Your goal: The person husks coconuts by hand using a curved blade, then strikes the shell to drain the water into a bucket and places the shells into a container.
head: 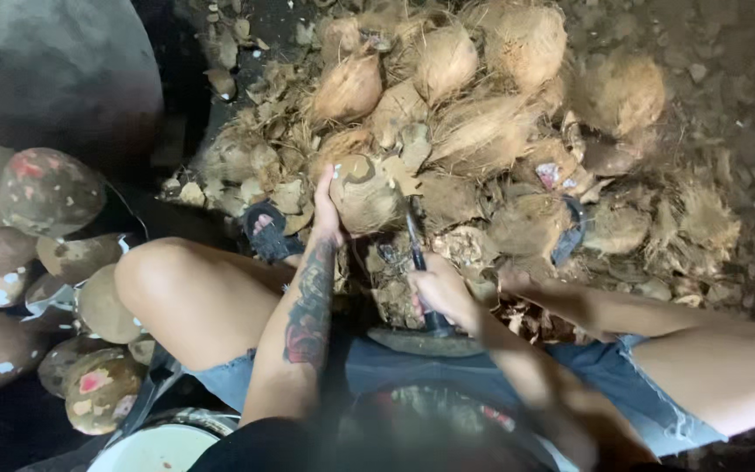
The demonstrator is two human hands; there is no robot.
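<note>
Dim, soft-focus view; dark, murky edges

A heap of fibrous coconuts (pixel 482 96) and torn husk scraps (pixel 246 166) is being seen lying on the dark ground (pixel 744 52). To the left, smooth peeled coconuts (pixel 50 188) are being kept in a pile, and a white bowl's rim (pixel 155 446) is being shown at the bottom edge.

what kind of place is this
Probably a coconut husking spot on a dirt floor: a heap of brown fibrous coconut husks, smooth dehusked brown coconuts piled aside, and hands working a coconut with a dark-handled blade.
</note>
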